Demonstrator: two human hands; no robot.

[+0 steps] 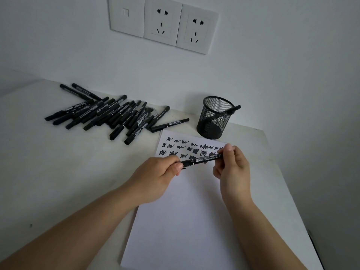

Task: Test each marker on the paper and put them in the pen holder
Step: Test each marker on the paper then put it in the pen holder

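We grip one black marker (pixel 201 159) at both ends, left hand (pixel 155 176) and right hand (pixel 232 168), above the scribbled paper (pixel 183 221), near the mesh pen holder (pixel 214 118).

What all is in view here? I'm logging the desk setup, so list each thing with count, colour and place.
black marker held over the paper: one, black, gripped at both ends.
pile of loose black markers: many, black, table's far left.
black wire-mesh pen holder: one, black, beyond the paper, one marker inside.
white sheet of paper: one, white, black scribbles along its far edge.
white table: one, white, against the wall.
white wall sockets: three plates, white, on the wall.
hands: left hand, right hand.
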